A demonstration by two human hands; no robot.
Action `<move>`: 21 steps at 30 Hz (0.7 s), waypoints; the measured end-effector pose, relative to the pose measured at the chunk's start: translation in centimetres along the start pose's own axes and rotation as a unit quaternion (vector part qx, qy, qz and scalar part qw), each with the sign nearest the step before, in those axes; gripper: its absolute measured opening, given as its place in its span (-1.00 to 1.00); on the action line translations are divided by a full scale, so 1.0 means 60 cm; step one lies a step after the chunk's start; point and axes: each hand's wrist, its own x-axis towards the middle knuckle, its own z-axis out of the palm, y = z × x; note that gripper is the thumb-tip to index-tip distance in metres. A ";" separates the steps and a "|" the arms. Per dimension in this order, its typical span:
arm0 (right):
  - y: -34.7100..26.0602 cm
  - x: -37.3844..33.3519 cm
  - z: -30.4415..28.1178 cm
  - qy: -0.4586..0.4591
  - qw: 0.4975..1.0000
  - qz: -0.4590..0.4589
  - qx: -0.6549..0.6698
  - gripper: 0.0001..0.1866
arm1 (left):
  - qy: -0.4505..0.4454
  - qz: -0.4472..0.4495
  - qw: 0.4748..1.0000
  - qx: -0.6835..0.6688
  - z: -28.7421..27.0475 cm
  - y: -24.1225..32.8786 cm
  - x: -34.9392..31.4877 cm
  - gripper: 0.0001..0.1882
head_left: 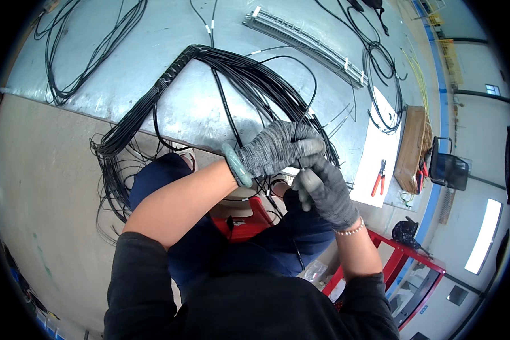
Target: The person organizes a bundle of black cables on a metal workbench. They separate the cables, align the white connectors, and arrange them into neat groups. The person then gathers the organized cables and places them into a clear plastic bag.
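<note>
My gloved left hand (280,148) is closed at the table's near edge, its fingers pinched on a thin black cable (315,85) that arcs over from the large cable bundle. Just below and to its right, my gloved right hand (328,192) is closed too, thumb and fingertips meeting around a short dark piece of the cable. The fingers hide most of what lies between the hands. Behind them the black cable bundle (249,71) fans out across the metal table (195,107); its wrapped part (173,71) bends and hangs over the edge at left.
A slotted grey terminal rail (306,45) lies at the back. Red-handled pliers (379,178) rest on white paper (374,150) at right, beside a brown cardboard box (412,150). Coiled cables (379,59) lie at back right. Beneath me is a red stool (246,226); a red frame (399,252) stands lower right.
</note>
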 end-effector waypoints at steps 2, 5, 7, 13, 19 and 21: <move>0.006 -0.017 -0.007 -0.009 0.999 -0.009 0.030 -0.62 | 0.036 0.005 0.999 -0.008 -0.007 -0.004 -0.002 -0.75; 0.031 -0.039 -0.028 -0.026 1.000 -0.006 -0.017 -0.59 | 0.025 -0.036 0.997 -0.064 -0.006 0.030 -0.007 -0.75; 0.039 -0.046 -0.037 0.025 0.999 0.006 -0.020 -0.57 | -0.030 0.090 0.978 -0.184 0.005 -0.007 -0.006 -0.76; 0.007 -0.044 -0.007 0.074 0.996 -0.032 -0.027 -0.56 | -0.048 -0.021 0.987 -0.154 0.035 0.008 -0.015 -0.77; 0.025 -0.075 -0.014 -0.074 0.996 -0.044 -0.033 -0.52 | 0.049 -0.090 0.955 -0.277 -0.010 0.012 0.009 -0.68; 0.027 -0.075 -0.032 -0.006 0.999 -0.012 -0.031 -0.54 | 0.025 -0.091 0.955 -0.280 0.001 0.001 0.006 -0.67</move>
